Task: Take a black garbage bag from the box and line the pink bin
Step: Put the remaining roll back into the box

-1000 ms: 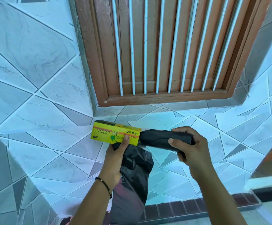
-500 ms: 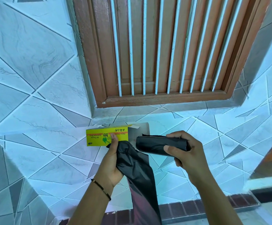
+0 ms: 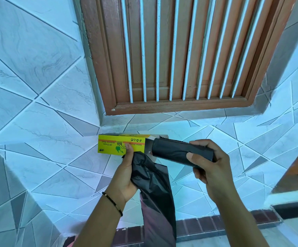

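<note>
My left hand [image 3: 125, 177] holds the yellow garbage-bag box [image 3: 116, 145] with the thumb on its front face. The same hand pinches a loose black garbage bag [image 3: 155, 193], which hangs down past the bottom of the view. My right hand [image 3: 210, 166] is closed around the black roll of bags [image 3: 173, 151]. The roll lies level, and its left end touches the box's open right end, where a grey flap sticks out. A sliver of pink [image 3: 71, 244] shows at the bottom edge; I cannot tell whether it is the bin.
A brown wooden shutter with white bars [image 3: 180, 50] is set in the pale tiled wall [image 3: 37, 86] straight ahead. A strip of dark brick tiles [image 3: 215, 223] runs along the wall's foot. A wooden piece [image 3: 297, 168] stands at the right edge.
Half a second ago the roll was a little apart from the box; its end is now back at the open flap. The loose bag hangs longer than a second ago.
</note>
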